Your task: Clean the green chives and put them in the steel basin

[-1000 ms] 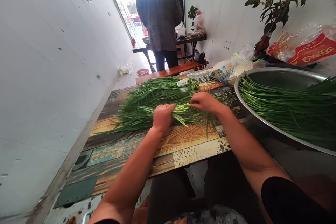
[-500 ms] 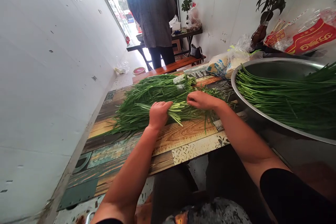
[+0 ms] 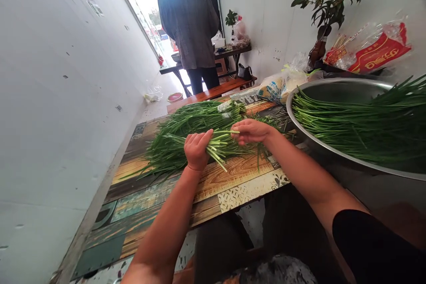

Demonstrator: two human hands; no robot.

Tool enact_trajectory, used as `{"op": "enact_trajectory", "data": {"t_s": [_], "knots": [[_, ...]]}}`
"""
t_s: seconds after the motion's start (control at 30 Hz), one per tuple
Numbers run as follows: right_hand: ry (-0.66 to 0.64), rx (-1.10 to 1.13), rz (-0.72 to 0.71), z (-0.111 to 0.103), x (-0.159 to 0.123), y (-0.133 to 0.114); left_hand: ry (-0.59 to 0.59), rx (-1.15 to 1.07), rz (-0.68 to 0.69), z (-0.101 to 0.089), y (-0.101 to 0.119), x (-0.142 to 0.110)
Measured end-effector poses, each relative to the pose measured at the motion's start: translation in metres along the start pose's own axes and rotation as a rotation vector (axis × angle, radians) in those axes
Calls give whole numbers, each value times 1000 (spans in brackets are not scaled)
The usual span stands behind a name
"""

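Note:
My left hand (image 3: pixel 196 148) is wrapped round a small bunch of garlic chives (image 3: pixel 218 151), whose pale cut ends fan out to the right. The thumb lies along the top of the stalks. My right hand (image 3: pixel 251 132) is closed in a pinch on the tip of one chive stalk that sticks out from the bunch. Behind and under my left hand spreads a large heap of chives (image 3: pixel 186 120) on the table. Part of that heap is bound with a pale wrap (image 3: pixel 225 107). Loose trimmings (image 3: pixel 274 120) lie beyond my right hand.
A wide steel basin (image 3: pixel 289 104) full of chives stands at the right of the patterned table (image 3: pixel 239 166). Plastic bags (image 3: pixel 276 86) and a potted plant (image 3: pixel 321 35) are behind it. A person (image 3: pixel 191 26) stands at a far table, back turned. A white wall runs along the left.
My right hand has turned and opened its fingers somewhat, now pinching a stalk end. The bunch in my left hand has tilted slightly, and the view has shifted a little.

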State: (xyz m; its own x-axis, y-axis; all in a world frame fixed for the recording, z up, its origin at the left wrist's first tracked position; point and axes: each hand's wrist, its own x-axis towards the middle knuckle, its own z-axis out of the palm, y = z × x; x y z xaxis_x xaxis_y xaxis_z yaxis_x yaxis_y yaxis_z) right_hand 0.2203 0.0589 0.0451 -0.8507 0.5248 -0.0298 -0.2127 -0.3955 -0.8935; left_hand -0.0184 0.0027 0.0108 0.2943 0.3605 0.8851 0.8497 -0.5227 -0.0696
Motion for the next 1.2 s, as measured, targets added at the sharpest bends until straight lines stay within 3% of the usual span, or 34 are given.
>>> {"op": "enact_trajectory", "data": {"t_s": [0.2,0.4,0.47,0.57,0.67,0.73,0.8,0.87,0.97,1.03,1.13,1.2], "knots": [[-24,107,-42,4,0,-1,-13,-67,-17,0,4,-1],[72,-55,-24,16,17,16,-146,-171,-63,-1,11,-1],[202,-135,-32,16,22,20,-188,-177,-90,-1,13,-1],[515,-343,-116,6,23,17,-195,-156,-119,-2,14,-1],[812,-778,-259,-9,16,7,-204,-92,-150,-1,12,-1],[901,-1019,-351,-15,11,0,-216,-46,-167,0,10,-2],[895,-1092,-384,-17,8,-6,-235,-13,-170,1,9,-2],[842,-1004,-339,-14,6,-9,-263,14,-166,1,8,-1],[684,-798,-215,-3,5,-8,-303,49,-135,0,8,0],[605,-799,-195,6,6,-4,-314,71,-105,0,9,0],[635,-918,-256,16,10,3,-333,90,-81,0,11,1],[697,-866,-272,18,13,6,-343,95,-72,0,13,1]]}}
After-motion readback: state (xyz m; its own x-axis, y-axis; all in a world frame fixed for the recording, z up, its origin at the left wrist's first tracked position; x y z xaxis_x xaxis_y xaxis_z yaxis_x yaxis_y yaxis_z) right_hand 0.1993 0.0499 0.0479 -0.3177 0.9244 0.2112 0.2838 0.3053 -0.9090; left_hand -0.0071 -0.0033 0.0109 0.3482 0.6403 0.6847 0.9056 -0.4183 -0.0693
